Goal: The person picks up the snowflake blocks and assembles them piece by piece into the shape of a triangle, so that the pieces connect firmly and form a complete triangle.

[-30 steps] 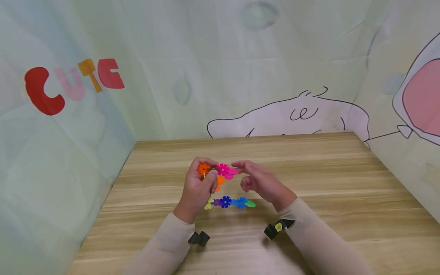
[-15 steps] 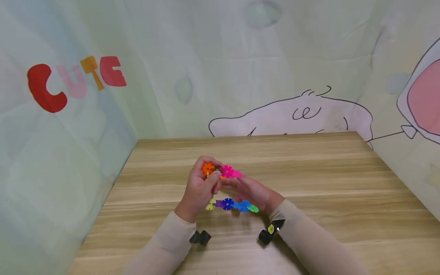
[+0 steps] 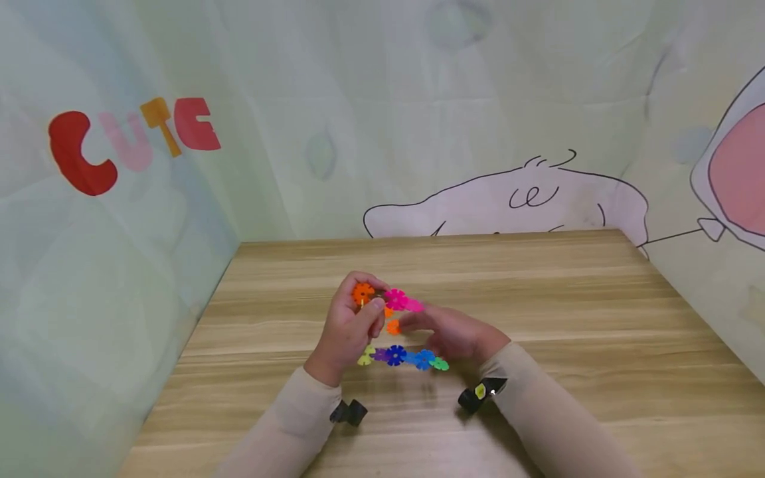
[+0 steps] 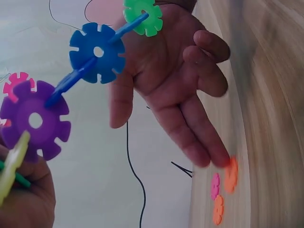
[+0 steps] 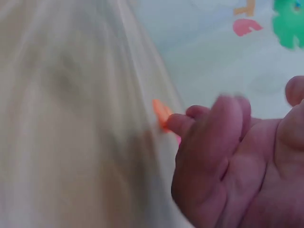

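My left hand [image 3: 349, 325] grips a chain of flower-shaped interlocking discs, thumb over the joined part. An orange disc [image 3: 362, 293] shows inside that hand, and bright pink discs [image 3: 396, 299] stick out past the thumb. The chain's lower stretch runs through yellow, purple, dark blue [image 3: 395, 355] and blue to a green disc [image 3: 441, 363] at its end. Below the pink end, my right hand [image 3: 457, 332] reaches in, two fingers stretched and the others bent. Its fingertips are right at a loose orange disc [image 4: 231, 175] on the table.
Beside that disc, a pink disc [image 4: 215, 186] and a second orange disc [image 4: 218, 210] lie on the wood-grain table [image 3: 538, 279]. Printed cloth [image 3: 287, 133] rises behind the table and along its sides. Each wrist carries a small black camera [image 3: 349, 413].
My right hand has left the pink end of the chain, dipped down behind it, then drawn slightly back right. The loose orange disc now shows further right. My left hand keeps its grip.
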A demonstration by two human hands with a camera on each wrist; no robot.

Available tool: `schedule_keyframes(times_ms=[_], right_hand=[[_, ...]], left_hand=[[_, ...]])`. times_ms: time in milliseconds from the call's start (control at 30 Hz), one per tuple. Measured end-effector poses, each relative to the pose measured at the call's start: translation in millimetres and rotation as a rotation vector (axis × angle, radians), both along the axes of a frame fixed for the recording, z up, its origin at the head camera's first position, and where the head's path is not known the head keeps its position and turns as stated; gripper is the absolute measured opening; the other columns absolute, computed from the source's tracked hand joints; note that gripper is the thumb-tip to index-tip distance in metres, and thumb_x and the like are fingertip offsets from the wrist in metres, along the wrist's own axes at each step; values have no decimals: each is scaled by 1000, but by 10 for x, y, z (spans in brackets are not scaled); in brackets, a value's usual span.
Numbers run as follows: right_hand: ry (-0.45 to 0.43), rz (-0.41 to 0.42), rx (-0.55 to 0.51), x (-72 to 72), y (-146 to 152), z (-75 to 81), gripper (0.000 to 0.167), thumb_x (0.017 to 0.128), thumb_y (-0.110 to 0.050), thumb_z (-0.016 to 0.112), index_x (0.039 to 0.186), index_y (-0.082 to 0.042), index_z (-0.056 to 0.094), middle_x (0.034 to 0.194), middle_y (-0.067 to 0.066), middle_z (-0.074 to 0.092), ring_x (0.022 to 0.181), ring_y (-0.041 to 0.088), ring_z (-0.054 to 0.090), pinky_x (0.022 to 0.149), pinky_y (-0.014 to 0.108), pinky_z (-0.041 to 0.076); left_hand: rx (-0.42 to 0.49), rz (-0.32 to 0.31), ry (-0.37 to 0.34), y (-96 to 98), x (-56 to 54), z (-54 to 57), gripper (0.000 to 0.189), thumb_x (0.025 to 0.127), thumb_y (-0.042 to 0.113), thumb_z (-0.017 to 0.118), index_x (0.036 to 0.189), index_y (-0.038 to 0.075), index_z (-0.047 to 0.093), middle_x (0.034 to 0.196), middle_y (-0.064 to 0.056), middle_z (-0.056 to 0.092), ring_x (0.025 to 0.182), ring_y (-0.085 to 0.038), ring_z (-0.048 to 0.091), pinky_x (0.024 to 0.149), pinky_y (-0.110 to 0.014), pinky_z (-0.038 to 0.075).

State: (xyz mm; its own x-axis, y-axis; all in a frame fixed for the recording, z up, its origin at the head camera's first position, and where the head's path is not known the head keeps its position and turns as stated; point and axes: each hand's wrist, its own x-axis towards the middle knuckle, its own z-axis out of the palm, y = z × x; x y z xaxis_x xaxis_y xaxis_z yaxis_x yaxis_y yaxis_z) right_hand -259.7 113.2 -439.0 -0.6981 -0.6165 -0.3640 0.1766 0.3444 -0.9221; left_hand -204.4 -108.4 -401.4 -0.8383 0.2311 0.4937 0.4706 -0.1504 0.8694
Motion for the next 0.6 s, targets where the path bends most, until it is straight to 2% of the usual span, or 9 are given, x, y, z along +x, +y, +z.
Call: schedule_keyframes(times_ms=[67,133,167,200,300,433,500,600], right_hand=[[58,-48,104,9,58,58,76,106,-70,31,144,-12,63,147,7,62,67,19,52,67,31,49],[137,-89,199,14,95,103,74,108,-68,29,136,-12,69,136,7,68,55,20,35,57,28,39],[175,-108,239,15,107,122,72,108,-65,30,132,-11,71,132,7,70,54,20,35,56,28,39],[203,-123,271,15,118,139,70,109,-63,32,129,-10,73,129,7,71,54,20,35,56,29,39],[273,-160,343,3,128,159,56,111,-52,40,120,-9,75,121,7,72,70,20,51,61,32,48],[405,-146,378,-28,116,122,27,106,-28,60,115,-7,74,109,6,71,95,23,62,77,37,57],[476,-120,396,-39,106,83,20,100,-17,68,116,-6,73,103,6,70,92,22,62,81,38,56],[553,-73,444,-34,95,32,25,91,-8,75,116,-7,73,95,3,68,85,19,60,79,35,54]], left_hand=[[-3,8,-12,-2,1,-1,16,105,-1,45,120,-6,46,80,-3,54,51,-17,44,45,-22,40],[-4,17,-33,-4,5,0,17,105,-1,45,121,-4,47,82,-3,55,52,-16,45,46,-21,40],[-5,23,-41,-4,6,2,18,105,-1,45,122,-3,47,83,-4,55,52,-16,45,46,-20,40],[-5,27,-48,-6,8,4,18,105,-1,45,122,-3,47,84,-4,56,53,-15,45,47,-20,40],[-5,32,-57,-9,10,8,18,105,0,45,123,-3,47,88,-4,56,53,-15,46,47,-20,41],[-7,33,-54,-10,10,8,18,105,0,45,123,-3,47,86,-4,55,53,-15,46,47,-19,41],[-12,35,-52,-8,9,6,18,105,0,45,123,-3,47,85,-4,55,53,-15,46,47,-19,42],[-15,39,-51,0,8,7,17,105,0,46,123,-3,47,84,-6,54,53,-16,46,48,-19,42]])
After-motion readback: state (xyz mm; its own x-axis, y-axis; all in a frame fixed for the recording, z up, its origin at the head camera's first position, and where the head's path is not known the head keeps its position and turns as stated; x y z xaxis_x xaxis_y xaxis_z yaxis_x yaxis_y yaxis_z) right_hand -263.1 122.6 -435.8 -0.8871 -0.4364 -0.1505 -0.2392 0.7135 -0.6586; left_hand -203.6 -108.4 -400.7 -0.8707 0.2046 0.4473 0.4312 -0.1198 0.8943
